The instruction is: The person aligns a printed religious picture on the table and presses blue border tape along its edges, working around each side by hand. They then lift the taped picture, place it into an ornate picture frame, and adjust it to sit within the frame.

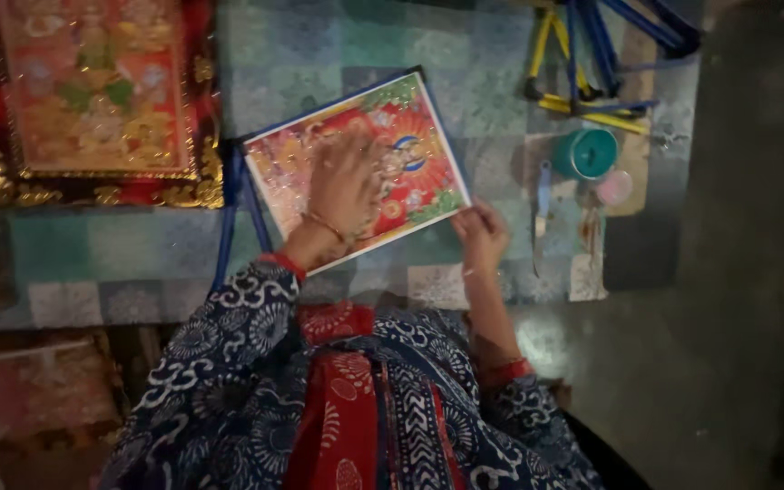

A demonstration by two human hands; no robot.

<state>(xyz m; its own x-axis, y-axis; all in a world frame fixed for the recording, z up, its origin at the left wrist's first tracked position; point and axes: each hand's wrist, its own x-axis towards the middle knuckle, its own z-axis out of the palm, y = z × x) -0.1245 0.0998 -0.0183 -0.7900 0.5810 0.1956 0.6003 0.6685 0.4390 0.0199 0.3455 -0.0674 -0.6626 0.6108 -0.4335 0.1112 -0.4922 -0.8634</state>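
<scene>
A colourful print (410, 118), red and orange with green corners, lies tilted on a teal patterned cloth (319, 45). My left hand (345, 180) rests flat on the middle of the print with its fingers spread. At the print's lower right corner, my right hand (480, 234) pinches the edge. Both wrists wear red bangles, and my sleeves are dark blue with a white pattern.
A gold-framed picture (93, 91) lies at the upper left. Blue strips (227, 227) stick out from under the print's left side. Blue and yellow sticks (592, 54), a teal round tub (587, 152), a small pink disc (613, 188) and a light-handled knife (542, 204) sit right. A reddish picture (43, 386) lies lower left.
</scene>
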